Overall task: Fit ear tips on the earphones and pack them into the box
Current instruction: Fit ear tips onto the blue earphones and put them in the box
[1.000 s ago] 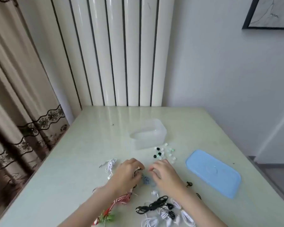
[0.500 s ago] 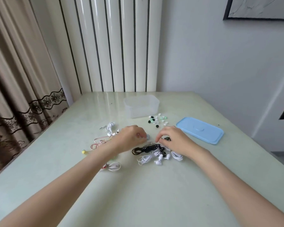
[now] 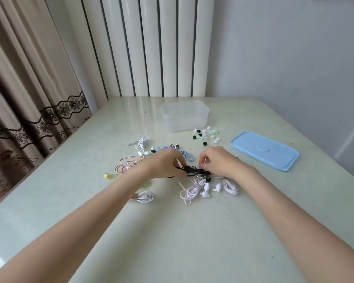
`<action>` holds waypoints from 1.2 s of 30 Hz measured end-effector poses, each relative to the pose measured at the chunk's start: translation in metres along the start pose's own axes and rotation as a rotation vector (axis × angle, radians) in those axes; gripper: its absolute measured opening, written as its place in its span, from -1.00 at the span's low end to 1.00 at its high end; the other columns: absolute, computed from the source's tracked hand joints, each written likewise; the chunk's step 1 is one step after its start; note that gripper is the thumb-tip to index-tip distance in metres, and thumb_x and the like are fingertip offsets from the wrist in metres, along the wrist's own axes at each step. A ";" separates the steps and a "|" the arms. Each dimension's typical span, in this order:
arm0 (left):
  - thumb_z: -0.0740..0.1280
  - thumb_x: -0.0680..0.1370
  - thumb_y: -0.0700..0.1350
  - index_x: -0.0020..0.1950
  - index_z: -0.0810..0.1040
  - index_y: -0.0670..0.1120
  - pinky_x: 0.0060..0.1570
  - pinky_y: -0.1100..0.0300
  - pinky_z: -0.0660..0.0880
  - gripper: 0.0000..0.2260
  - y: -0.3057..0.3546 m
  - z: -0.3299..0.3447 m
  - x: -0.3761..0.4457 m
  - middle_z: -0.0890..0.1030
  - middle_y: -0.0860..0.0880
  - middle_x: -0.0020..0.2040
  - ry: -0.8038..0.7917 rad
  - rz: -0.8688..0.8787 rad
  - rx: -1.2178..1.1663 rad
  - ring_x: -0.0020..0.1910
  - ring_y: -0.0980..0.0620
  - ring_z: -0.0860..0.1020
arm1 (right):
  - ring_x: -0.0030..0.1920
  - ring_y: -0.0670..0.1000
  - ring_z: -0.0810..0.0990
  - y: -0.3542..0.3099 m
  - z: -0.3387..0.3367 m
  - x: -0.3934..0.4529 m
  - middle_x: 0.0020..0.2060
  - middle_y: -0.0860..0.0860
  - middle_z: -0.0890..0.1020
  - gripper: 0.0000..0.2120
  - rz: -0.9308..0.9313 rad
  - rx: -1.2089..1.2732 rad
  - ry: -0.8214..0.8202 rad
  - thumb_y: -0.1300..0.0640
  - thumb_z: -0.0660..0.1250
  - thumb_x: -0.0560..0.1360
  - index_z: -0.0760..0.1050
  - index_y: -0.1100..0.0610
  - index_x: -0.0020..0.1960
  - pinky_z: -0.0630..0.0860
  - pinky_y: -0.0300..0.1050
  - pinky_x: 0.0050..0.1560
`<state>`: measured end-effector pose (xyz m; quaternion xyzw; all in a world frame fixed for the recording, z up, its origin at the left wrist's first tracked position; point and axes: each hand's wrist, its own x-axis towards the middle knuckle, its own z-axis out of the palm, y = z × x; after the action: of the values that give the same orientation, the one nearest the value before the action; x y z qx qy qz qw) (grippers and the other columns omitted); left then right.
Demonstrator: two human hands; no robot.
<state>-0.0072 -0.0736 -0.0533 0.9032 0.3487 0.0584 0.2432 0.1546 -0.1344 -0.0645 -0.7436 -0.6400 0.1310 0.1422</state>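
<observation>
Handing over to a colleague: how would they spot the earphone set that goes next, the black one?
Start at the clear plastic box at the table's far middle and come toward the two hands. The black wired earphones lie bundled between their fingertips, the only all-black set; the bundles just below are white.

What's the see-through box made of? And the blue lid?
Box: probably plastic, frosted; the table shows faintly through its walls. Lid: likely plastic too, solid light blue, smooth with a moulded rim and a soft sheen.

2 bare forearms, sleeveless up to the frame's edge; left hand (image 3: 164, 163) and right hand (image 3: 218, 160) ungloved, ringless.
</observation>
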 end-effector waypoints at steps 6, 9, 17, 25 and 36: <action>0.35 0.47 -0.07 -0.07 0.61 -0.02 -0.23 0.30 0.45 -0.91 -0.015 -0.018 -0.006 0.59 0.07 -0.24 -0.136 0.013 0.001 -0.33 0.13 0.51 | -0.10 0.02 0.51 -0.009 -0.001 0.021 -0.03 0.09 0.62 -0.84 -0.018 0.058 0.135 0.18 0.36 0.42 0.56 0.15 0.01 0.39 -0.19 -0.08; 0.32 0.50 -0.07 -0.02 0.64 -0.06 -0.02 0.20 0.48 -0.85 -0.025 -0.020 0.000 0.66 0.00 -0.05 -0.029 0.015 0.008 -0.12 0.03 0.57 | -0.02 0.02 0.46 -0.021 0.010 0.033 0.08 0.08 0.55 -0.65 -0.066 0.086 0.004 0.12 0.39 0.43 0.46 0.15 0.19 0.34 -0.18 -0.04; 0.32 0.45 -0.29 0.21 0.43 -0.14 0.04 0.24 0.43 -0.66 -0.023 0.000 0.023 0.56 -0.06 0.14 0.407 0.207 -0.109 0.06 0.02 0.54 | -0.01 0.12 0.55 -0.038 -0.002 0.047 -0.13 0.12 0.66 -0.85 -0.028 0.157 0.254 0.19 0.30 0.40 0.60 0.17 -0.08 0.48 -0.08 -0.04; 0.33 0.50 -0.20 -0.03 0.57 -0.07 -0.07 0.35 0.47 -0.92 -0.010 -0.018 0.038 0.62 0.02 -0.09 0.320 0.173 -0.672 -0.19 0.32 0.52 | -0.46 -0.08 0.44 -0.046 -0.059 0.033 -0.40 0.04 0.53 -0.86 -0.036 0.915 0.394 0.24 0.29 0.45 0.57 0.13 -0.26 0.45 -0.26 -0.33; 0.24 0.53 -0.30 -0.03 0.58 -0.19 -0.23 0.46 0.51 -0.87 -0.042 -0.012 0.025 0.64 0.00 -0.29 0.280 -0.039 -1.293 -0.33 0.20 0.59 | -0.42 -0.07 0.42 -0.019 -0.035 0.036 -0.39 0.05 0.55 -0.80 0.140 0.889 0.295 0.21 0.23 0.51 0.52 0.13 -0.27 0.41 -0.23 -0.27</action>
<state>-0.0170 -0.0251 -0.0645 0.5527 0.2881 0.3683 0.6898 0.1559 -0.0976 -0.0258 -0.6627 -0.4430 0.2945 0.5271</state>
